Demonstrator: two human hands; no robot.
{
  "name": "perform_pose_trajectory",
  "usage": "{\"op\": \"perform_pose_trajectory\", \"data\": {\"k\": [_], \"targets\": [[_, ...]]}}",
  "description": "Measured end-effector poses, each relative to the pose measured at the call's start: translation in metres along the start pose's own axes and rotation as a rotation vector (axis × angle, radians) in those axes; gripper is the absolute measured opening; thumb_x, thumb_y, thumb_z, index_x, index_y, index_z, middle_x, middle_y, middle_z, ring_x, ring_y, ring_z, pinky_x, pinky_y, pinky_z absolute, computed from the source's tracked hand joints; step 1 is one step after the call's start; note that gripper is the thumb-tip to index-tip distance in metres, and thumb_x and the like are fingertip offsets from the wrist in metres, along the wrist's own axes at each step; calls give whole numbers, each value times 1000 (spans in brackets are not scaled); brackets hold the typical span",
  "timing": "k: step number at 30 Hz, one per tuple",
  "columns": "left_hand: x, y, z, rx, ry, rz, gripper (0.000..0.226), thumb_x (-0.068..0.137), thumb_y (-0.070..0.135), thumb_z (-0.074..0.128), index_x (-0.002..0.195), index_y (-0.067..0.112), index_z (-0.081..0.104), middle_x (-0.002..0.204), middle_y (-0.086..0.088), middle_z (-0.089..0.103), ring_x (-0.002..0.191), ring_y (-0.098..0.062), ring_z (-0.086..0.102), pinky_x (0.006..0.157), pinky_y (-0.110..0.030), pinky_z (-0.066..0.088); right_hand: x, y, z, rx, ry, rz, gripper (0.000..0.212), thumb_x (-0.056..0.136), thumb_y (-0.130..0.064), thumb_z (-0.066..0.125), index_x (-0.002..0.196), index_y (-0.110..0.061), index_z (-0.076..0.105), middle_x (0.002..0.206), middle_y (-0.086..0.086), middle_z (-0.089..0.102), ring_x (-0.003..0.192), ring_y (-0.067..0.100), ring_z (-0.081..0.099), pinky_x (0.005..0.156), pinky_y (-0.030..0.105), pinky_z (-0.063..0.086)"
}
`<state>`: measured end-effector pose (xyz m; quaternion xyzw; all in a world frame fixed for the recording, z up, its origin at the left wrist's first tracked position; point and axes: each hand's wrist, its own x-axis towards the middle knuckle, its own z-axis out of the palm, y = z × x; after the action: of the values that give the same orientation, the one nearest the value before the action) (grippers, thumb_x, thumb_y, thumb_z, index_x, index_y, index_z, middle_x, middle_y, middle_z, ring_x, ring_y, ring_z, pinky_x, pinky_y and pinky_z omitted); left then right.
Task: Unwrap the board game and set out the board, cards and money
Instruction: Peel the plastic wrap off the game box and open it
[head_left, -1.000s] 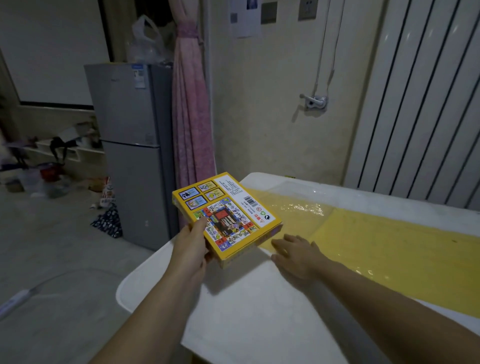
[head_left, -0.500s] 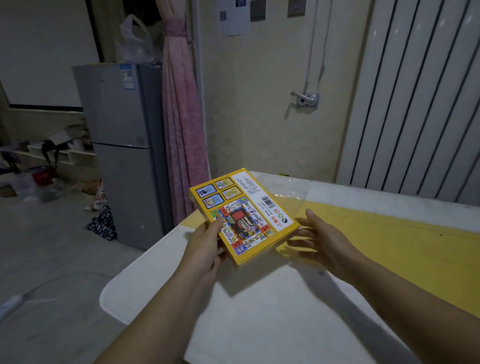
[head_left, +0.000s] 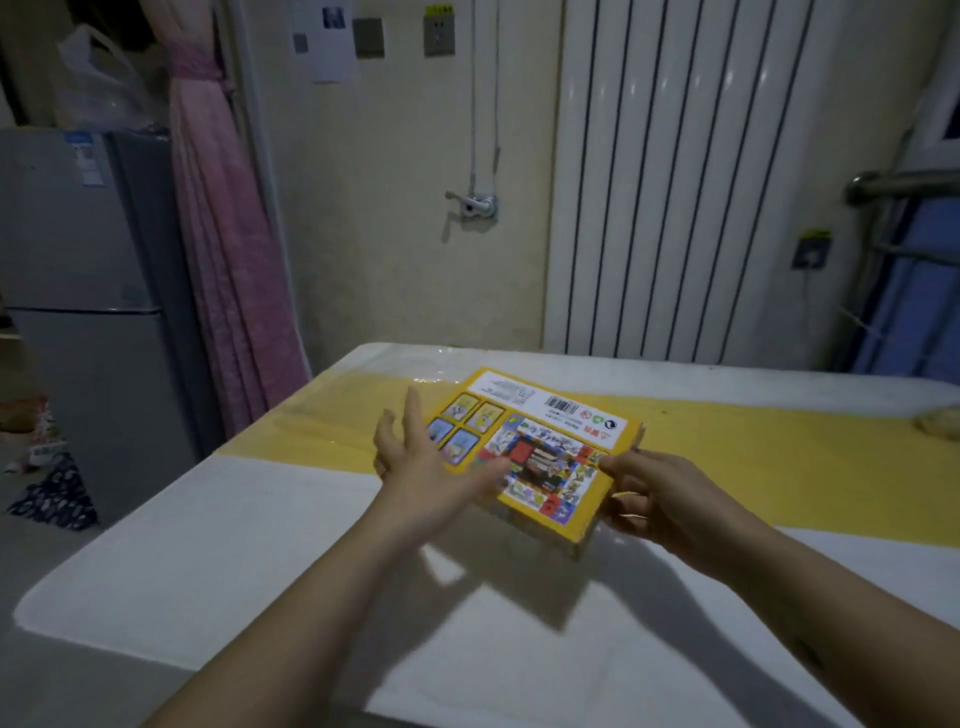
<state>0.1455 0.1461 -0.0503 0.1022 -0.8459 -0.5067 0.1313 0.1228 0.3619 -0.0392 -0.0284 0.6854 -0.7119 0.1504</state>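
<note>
Fingers (head_left: 414, 415) of the left hand (head_left: 426, 467) are straight and spread apart, palm lying against the left part of a yellow board game box (head_left: 540, 447). At the box's near right corner, the right hand (head_left: 670, 504) grips the edge with curled fingers. The box is held face down and tilted over a white table (head_left: 260, 545), casting a shadow. A white strip along its far edge carries a barcode (head_left: 562, 404) and small symbols; the print is too blurred to read. Beneath the box a yellow band (head_left: 779, 457) crosses the table. Behind the box stands a white ribbed radiator (head_left: 675, 182); far to its left are a pink curtain (head_left: 228, 234) and a grey fridge (head_left: 78, 312).
</note>
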Motion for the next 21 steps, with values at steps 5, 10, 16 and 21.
{"op": "perform_pose_trajectory", "data": {"k": [5, 10, 16, 21], "targets": [[-30, 36, 28, 728, -462, 537, 136, 55, 69, 75, 139, 44, -30, 150, 7, -37, 139, -20, -32, 113, -55, -16, -24, 5, -27, -196, -24, -55, 17, 91, -11, 57, 107, -5, 60, 59, 2, 61, 56, 16, 46, 54, 26, 42], [-32, 54, 50, 974, -607, 675, 143, 54, 68, 77, 132, 44, -41, 148, 0, -41, 133, -26, -41, 110, -58, -17, -34, -1, -36, -267, -83, -118, 22, 89, -13, 61, 111, -12, 61, 60, -1, 56, 53, 14, 44, 59, 29, 41], [-28, 74, 47, 1007, -660, 666, 145, 55, 64, 79, 123, 46, -48, 145, 2, -46, 129, -24, -45, 112, -56, -16, -36, -9, -44, -416, -143, -164, 30, 89, -18, 63, 117, -23, 57, 86, 12, 64, 66, 16, 59, 74, 34, 54], [-35, 68, 52, 1010, -614, 735, 147, 55, 65, 78, 127, 41, -47, 147, 1, -44, 134, -27, -41, 111, -58, -17, -32, -8, -42, -382, -129, -179, 25, 90, -17, 61, 115, -15, 59, 77, 10, 59, 61, 14, 57, 68, 33, 51]]}}
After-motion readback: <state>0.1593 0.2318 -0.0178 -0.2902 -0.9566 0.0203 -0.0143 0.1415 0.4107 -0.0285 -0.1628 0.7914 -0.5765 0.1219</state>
